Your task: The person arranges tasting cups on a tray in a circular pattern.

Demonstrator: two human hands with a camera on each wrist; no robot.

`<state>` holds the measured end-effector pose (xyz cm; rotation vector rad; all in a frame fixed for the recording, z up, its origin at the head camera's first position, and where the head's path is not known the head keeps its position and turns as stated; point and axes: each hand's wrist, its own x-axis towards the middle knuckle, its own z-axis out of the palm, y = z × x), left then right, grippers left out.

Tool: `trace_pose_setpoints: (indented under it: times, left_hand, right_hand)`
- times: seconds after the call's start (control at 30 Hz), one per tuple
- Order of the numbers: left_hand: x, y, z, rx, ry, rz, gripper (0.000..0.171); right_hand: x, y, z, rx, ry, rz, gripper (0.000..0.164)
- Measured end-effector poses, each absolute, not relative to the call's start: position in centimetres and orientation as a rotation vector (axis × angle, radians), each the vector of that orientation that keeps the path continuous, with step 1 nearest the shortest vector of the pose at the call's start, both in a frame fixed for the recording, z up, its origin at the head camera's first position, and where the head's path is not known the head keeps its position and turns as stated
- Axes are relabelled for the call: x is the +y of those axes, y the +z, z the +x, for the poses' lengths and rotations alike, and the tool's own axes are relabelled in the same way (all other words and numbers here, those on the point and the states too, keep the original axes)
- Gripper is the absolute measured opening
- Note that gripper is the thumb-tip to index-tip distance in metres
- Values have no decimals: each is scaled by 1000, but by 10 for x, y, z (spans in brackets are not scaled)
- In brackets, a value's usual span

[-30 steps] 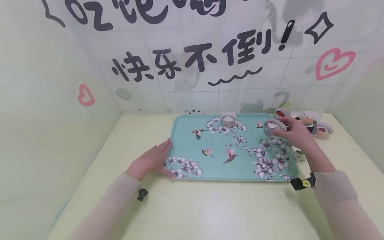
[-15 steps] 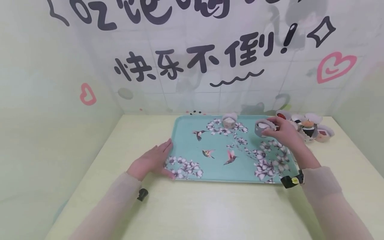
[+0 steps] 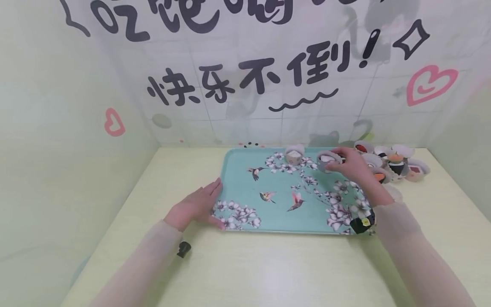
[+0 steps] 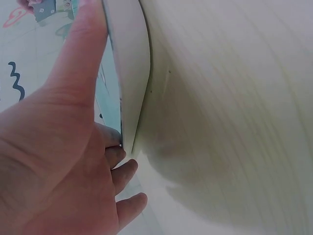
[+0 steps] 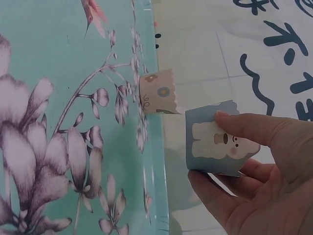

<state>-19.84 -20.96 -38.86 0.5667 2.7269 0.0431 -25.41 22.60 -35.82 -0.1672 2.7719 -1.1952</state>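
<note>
A blue-grey paper baking cup with a white bear print is pinched between the thumb and fingers of my right hand. Something white lies inside it. In the head view it hangs over the back right part of a turquoise tray printed with blossoms and birds. A beige paper cup with white contents stands on the tray near its back edge, left of the held cup. My left hand rests against the tray's front left corner, fingers extended along the left side and thumb at the front edge.
Several paper cups with small sushi-like pieces, one a dark roll with an orange top, crowd the table right of the tray. A wall with black lettering stands right behind the tray. Pale wooden table extends in front.
My right hand has carried the blue-grey cup leftward over the tray, closer to the beige cup. My left hand stays at the tray's corner.
</note>
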Motion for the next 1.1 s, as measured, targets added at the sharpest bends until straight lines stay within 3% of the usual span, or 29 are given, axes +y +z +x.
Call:
trace_pose_setpoints:
  times: [0.33, 1.1]
  left_hand:
    - [-212, -389, -196, 2729, 36, 572, 135]
    - [-210, -390, -198, 2718, 18, 582, 134]
  right_hand:
    - [216, -369, -269, 2770, -1173, -119, 59]
    - [193, -382, -291, 2723, -1142, -52, 56]
